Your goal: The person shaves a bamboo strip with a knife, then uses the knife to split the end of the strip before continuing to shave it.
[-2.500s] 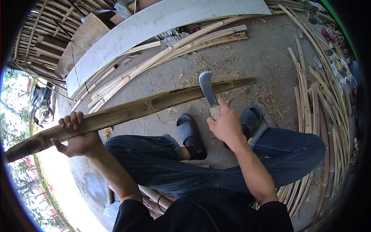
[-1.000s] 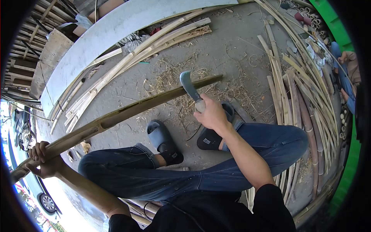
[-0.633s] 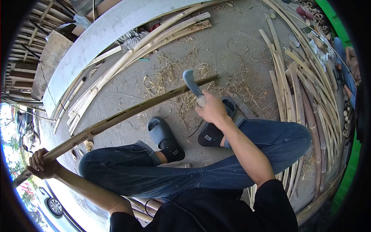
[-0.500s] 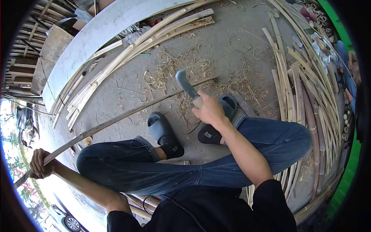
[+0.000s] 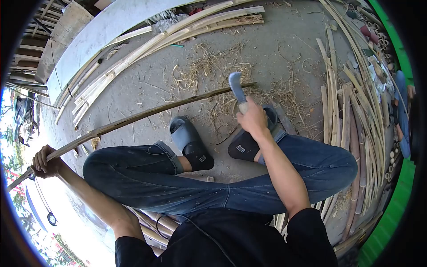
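Note:
I sit on the ground with my legs in blue jeans and grey slippers [image 5: 187, 141] stretched forward. My left hand [image 5: 46, 162] grips the near end of a long split bamboo pole [image 5: 147, 115], far out to my left. The pole runs across the concrete to its far tip by the knife. My right hand [image 5: 252, 120] is shut on the pale handle of a curved billhook knife [image 5: 236, 88], whose blade rests against the pole near its far end.
Split bamboo strips [image 5: 147, 49] lie in a bundle at the back, beside a long grey board [image 5: 102, 35]. More curved strips [image 5: 351, 115] are piled on my right. Shavings [image 5: 209, 71] litter the concrete. A green wall edge [image 5: 391, 213] runs along the right.
The pole has turned edge-on and looks thinner, and my left hand has slid out to its near end. My right hand and knife stayed near the far tip.

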`<state>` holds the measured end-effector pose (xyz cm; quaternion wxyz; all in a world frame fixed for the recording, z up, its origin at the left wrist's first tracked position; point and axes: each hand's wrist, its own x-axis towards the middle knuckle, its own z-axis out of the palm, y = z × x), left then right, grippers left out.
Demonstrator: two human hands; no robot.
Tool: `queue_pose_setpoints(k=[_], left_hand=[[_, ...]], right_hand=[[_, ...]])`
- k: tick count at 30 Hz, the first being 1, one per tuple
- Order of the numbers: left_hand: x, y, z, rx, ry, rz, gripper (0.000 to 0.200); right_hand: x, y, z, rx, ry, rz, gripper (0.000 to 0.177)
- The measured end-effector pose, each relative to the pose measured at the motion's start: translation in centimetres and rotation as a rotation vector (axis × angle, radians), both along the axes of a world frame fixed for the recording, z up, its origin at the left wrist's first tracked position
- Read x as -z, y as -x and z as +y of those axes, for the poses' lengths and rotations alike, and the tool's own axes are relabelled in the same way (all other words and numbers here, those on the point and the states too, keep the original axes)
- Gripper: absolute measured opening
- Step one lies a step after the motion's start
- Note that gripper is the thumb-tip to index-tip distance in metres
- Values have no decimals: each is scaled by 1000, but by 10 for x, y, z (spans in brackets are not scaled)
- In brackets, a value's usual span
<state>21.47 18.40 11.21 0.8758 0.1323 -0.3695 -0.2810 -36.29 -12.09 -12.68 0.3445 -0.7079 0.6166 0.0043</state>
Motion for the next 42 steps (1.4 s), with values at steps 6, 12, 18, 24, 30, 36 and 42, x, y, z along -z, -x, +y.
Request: queue_pose_setpoints(k=[6, 12, 18, 24, 30, 36, 42], left_hand=[[17, -8, 7, 70, 30, 58, 27], [19, 3, 3, 121, 101, 88, 30], [16, 14, -8, 223, 207, 118, 32], [17, 5, -8, 95, 112, 158, 32], [22, 10, -3, 50, 61, 82, 30], [20, -1, -8, -36, -15, 104, 27], [18, -1, -5, -94, -88, 89, 28]], right_hand=[[-46, -48, 41, -135, -84, -98, 59], [-3, -29, 23, -20, 2, -130, 61], [52, 37, -66, 177, -100, 207, 63], [-49, -57, 42, -250, -101, -236, 66], [6, -3, -19, 83, -88, -23, 65], [-1, -3, 9, 91, -96, -18, 58], [-56, -64, 90, -301, -72, -333, 59]])
